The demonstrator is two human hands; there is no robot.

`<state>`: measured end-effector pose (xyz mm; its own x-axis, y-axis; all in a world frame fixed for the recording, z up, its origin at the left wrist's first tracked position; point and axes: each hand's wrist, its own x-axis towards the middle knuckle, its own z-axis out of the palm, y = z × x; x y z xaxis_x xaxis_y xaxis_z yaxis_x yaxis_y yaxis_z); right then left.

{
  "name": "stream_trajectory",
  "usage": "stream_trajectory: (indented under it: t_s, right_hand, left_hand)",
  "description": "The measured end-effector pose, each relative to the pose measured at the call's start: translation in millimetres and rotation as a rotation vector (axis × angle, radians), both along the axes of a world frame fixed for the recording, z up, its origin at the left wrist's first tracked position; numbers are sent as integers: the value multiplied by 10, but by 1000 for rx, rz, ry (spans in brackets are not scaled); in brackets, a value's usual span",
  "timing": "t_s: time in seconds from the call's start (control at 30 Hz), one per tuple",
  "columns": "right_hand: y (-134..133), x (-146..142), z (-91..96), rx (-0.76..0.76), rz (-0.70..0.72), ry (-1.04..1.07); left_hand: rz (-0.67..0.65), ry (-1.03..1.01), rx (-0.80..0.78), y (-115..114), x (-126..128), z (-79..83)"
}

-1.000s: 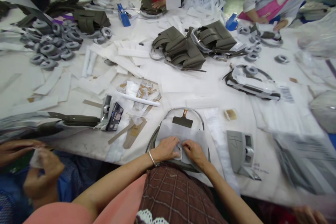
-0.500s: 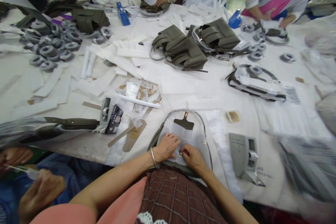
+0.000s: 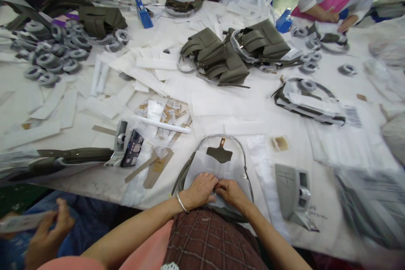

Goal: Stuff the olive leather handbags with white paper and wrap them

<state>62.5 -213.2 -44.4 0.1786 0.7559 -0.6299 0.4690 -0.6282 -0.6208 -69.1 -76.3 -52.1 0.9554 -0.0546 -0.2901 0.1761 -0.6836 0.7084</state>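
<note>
Table (image 3: pixel 104 183): pale, cluttered. Sheet-covered bag (image 3: pixel 234 169): near edge, centre. Grey tape dispenser (image 3: pixel 286 185): handwritten characters, apparently including H. Left hand (image 3: pixel 202 187), right hand (image 3: pixel 232 193): fingertips together over bag; grip, cannot tell. Black box (image 3: pixel 133 147): pale lettering, illegible.

Under the left hand (image 3: pixel 202 186) and right hand (image 3: pixel 232 192) lies 1 bag (image 3: pixel 219 155), 1 tape dispenser (image 3: pixel 287 192) to its right, 1 box (image 3: pixel 132 147) to its left, other bags (image 3: pixel 221 59) behind, piled coils (image 3: pixel 47 60) far left.
</note>
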Motion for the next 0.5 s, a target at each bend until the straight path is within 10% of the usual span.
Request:
stream_trajectory:
  t_s: [0.5]
  right_hand:
    - [545,388,167,69,21,-422]
  left_hand:
    - [-9,-220,201,129,226,-363]
